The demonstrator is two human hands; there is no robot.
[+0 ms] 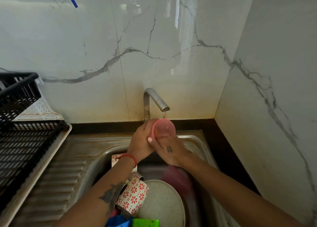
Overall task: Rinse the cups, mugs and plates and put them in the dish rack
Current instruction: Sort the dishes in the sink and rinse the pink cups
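Rinsing under way: pink cup held beneath the faucet

Body of findings. Both hands meet over the sink (197,139) at centre frame. The left hand (143,141) wraps its fingers round the side of the pink cup (163,129), thumb laid along the lower rim. The right hand (169,151) sits just below and at 4 o'clock of the cup, fingers curled against its underside; the exact fingertip contact is hidden behind the cup. The cup is tilted, mouth toward the camera, directly under the faucet (154,99) spout, with a thin stream of water falling onto its top edge.

At 6 o'clock, the basin holds a red-flowered mug (134,197), a second patterned mug (115,158) partly behind the left wrist, a speckled plate (163,204) and a maroon bowl (176,177), crowded together and touching. Blue and green items sit at the bottom edge, cut off.

At 9 o'clock, the black dish rack (22,139) stands on a tray, well apart from the hands, with the ribbed drainboard (63,180) lying open between rack and basin. At 3 o'clock the marble wall stands near the sink's edge.
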